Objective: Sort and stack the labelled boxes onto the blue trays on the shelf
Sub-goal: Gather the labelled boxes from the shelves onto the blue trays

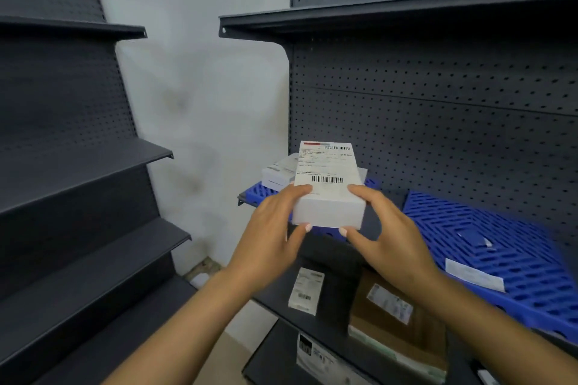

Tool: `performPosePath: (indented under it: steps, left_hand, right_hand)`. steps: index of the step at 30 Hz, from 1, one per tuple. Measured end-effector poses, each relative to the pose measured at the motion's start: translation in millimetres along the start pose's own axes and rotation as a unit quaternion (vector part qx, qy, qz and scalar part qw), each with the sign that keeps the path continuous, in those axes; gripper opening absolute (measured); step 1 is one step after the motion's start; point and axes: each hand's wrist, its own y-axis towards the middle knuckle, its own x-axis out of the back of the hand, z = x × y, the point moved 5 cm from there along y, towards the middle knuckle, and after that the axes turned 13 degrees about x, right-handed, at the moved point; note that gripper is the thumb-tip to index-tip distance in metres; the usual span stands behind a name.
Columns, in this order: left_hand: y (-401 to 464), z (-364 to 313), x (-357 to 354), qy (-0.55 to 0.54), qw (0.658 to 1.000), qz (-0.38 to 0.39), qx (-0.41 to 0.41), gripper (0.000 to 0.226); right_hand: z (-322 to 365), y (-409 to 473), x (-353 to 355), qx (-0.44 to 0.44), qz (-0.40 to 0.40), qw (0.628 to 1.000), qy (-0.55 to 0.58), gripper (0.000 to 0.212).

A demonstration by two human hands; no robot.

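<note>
I hold a white box (328, 194) with a barcode label on top, gripped on its left side by my left hand (269, 234) and on its right side by my right hand (387, 234). It hangs above the near edge of the left blue tray (255, 194) on the shelf. Another white labelled box (278, 173) lies on that tray behind it. A second blue tray (500, 244) sits to the right with a white label strip (474, 275) on it.
A lower shelf holds a dark box (331, 284) with a white label, a brown cardboard box (394, 316) and another labelled dark box (312, 353). A dark pegboard panel (438, 109) backs the shelf. Stepped dark shelves (78, 181) stand at left, a white wall between.
</note>
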Motion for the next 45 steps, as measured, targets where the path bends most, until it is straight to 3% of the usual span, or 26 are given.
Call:
performPosePath:
  steps: [13,22,35,45]
  left_hand:
    - [132,108,-47,0.027,0.998,0.048,0.019,0.052]
    - [197,163,-60,0.021,0.997,0.069,0.01,0.053]
    - [249,222,-69,0.02,0.983,0.167,-0.079,0.052]
    - [214,214,-26,0.019,0.958,0.126,-0.258,0.055]
  right_hand:
    - [-94,104,-101,-0.017,0.049,0.997,0.053,0.06]
    - [-119,152,-145,-0.03,0.046,0.999,0.003,0.059]
    - [-118,172,-191,-0.109,0.06,0.989,-0.085,0.061]
    - [-65,132,-171,-0.096,0.023,0.981,-0.168,0.063]
